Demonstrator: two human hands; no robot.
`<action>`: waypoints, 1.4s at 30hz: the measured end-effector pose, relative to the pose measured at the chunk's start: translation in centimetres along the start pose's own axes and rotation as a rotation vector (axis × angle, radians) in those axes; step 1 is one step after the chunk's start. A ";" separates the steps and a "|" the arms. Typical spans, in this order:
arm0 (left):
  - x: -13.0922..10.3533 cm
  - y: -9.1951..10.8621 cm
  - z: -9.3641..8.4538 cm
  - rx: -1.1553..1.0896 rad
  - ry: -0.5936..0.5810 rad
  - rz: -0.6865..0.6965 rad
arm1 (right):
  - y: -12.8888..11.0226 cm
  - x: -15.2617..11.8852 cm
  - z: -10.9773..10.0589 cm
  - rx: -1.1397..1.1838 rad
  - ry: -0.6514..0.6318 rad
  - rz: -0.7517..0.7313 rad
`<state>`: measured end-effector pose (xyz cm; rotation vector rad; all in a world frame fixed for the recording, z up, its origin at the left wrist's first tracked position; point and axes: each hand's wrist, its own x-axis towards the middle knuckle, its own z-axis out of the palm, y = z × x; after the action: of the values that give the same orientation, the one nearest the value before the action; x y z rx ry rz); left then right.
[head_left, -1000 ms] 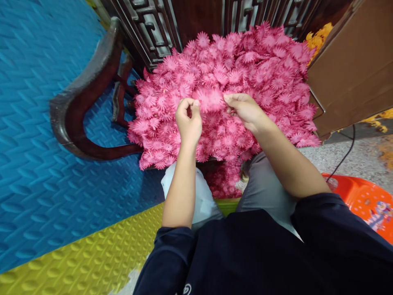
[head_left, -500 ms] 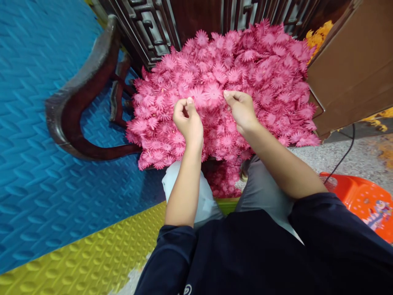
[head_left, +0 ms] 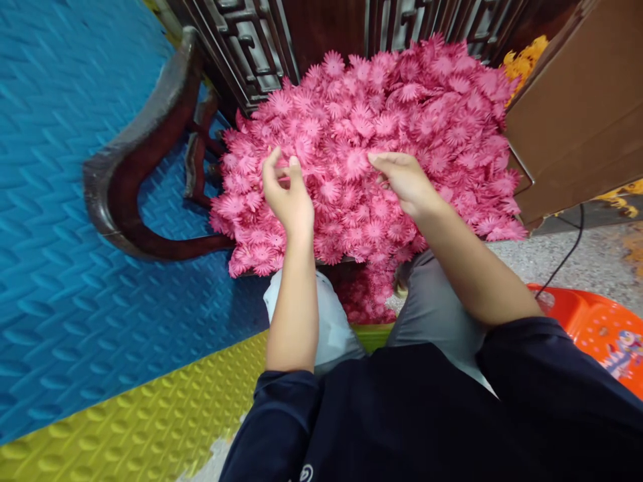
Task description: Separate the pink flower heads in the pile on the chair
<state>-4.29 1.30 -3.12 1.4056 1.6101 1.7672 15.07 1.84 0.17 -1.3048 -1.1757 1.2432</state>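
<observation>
A large heap of pink artificial flower heads (head_left: 442, 134) with fringed petals spreads in front of me. My right hand (head_left: 406, 184) pinches the edge of one pink flower (head_left: 357, 164) between thumb and forefinger, above the heap. To its left, my left hand (head_left: 289, 197) hovers over the pile with thumb and forefinger apart and nothing visible between them. Another pink flower (head_left: 303, 148) lies just beyond the left thumb tip.
A curved dark wooden armrest (head_left: 120, 194) stands left of the heap, over blue matting (head_left: 45, 281). On the right are a cardboard box (head_left: 577, 100), a red-orange plastic stool (head_left: 593, 321) and a black cable (head_left: 565, 258). Yellow-orange flowers (head_left: 525, 63) show behind the box.
My left hand has moved left and its fingers have parted. The right hand has shifted slightly right and down, with a flower at its fingertips. The two hands are farther apart.
</observation>
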 end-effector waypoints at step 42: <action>-2.3 3.2 2.4 -0.063 -0.269 -0.118 | 0.0 -0.5 1.0 0.093 -0.184 0.079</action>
<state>-0.16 -0.16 -1.57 1.4193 1.4508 1.4782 14.03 1.37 0.19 -1.1977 -1.1882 1.4837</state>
